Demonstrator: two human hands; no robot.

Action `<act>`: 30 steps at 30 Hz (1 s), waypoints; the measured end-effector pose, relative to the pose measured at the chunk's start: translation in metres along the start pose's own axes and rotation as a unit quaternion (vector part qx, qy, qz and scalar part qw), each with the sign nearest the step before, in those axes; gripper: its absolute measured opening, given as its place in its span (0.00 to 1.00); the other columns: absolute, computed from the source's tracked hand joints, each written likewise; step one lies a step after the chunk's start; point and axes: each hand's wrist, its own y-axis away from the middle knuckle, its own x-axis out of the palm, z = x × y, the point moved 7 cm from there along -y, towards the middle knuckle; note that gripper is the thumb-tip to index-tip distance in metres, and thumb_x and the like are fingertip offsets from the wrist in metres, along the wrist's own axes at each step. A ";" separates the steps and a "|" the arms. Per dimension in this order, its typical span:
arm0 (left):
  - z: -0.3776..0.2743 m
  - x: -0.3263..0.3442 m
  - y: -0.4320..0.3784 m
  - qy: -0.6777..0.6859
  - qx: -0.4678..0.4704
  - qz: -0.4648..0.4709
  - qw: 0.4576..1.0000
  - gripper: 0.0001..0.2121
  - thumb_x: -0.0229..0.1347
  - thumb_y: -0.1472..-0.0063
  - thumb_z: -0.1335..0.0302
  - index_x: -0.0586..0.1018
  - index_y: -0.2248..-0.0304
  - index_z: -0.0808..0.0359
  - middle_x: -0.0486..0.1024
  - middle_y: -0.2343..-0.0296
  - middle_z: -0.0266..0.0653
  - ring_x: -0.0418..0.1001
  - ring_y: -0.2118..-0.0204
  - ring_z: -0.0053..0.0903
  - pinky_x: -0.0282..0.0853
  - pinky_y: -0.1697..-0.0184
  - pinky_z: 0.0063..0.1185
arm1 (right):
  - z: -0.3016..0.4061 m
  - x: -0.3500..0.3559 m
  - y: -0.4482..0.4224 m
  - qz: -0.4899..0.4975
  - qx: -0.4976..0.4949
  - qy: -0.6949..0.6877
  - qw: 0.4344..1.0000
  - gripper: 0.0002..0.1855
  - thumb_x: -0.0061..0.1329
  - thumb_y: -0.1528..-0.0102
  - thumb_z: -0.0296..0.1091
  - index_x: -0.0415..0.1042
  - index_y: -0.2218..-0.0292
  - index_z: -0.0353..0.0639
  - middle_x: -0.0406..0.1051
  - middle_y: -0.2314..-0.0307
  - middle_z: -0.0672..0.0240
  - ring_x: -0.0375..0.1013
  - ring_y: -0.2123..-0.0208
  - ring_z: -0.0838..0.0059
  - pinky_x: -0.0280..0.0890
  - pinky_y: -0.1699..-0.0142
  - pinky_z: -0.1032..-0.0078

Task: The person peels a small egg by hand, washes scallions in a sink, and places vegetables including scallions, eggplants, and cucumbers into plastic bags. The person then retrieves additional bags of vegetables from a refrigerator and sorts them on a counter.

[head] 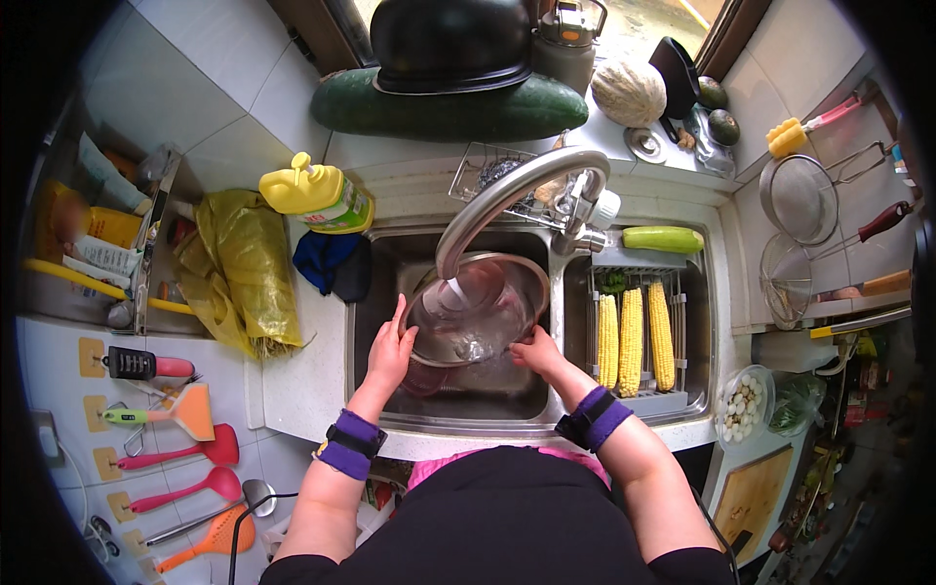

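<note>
A round stainless-steel basin [439, 314] is tilted in the left sink bowl [387, 252], under the curved metal faucet [526, 179]. Water runs from the spout into it. My left hand [393, 347] grips the basin's left rim, thumb inside and fingers along the outer wall. On the opposite side, my right hand [537, 351] has its fingers at the lower right rim, where water spills over. Below the basin, part of a reddish round thing [426, 379] shows on the sink floor; the basin hides most of it.
Three peeled corn cobs [630, 340] lie on a grey rack in the right sink bowl, below a pale green gourd [663, 239]. A yellow detergent jug [322, 196] and a yellow plastic bag [245, 267] stand left. Behind the faucet is a wire basket [475, 172].
</note>
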 end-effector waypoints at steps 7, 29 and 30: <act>-0.040 -0.016 -0.007 -0.059 0.148 -0.085 0.984 0.28 0.49 0.46 0.82 0.57 0.45 0.65 0.72 0.64 0.44 0.68 0.64 0.36 0.65 0.59 0.25 | 0.013 0.003 0.010 0.038 0.007 -0.095 0.995 0.33 0.49 0.55 0.19 0.51 0.49 0.39 0.61 0.55 0.59 0.70 0.63 0.67 0.69 0.66 0.73; -0.029 -0.086 0.043 -0.108 0.156 -0.206 0.960 0.19 0.43 0.42 0.81 0.65 0.50 0.70 0.69 0.54 0.42 0.67 0.59 0.33 0.60 0.53 0.23 | 0.222 -0.150 0.012 -0.296 -0.346 0.180 0.872 0.31 0.52 0.61 0.24 0.60 0.54 0.42 0.59 0.52 0.55 0.62 0.51 0.59 0.61 0.52 0.67; -0.030 -0.087 0.046 -0.110 0.158 -0.212 0.958 0.19 0.43 0.42 0.80 0.65 0.50 0.71 0.69 0.54 0.42 0.67 0.59 0.33 0.61 0.53 0.23 | 0.226 -0.146 0.016 -0.255 -0.304 0.167 0.902 0.31 0.52 0.62 0.24 0.60 0.54 0.42 0.61 0.53 0.56 0.63 0.52 0.61 0.61 0.52 0.68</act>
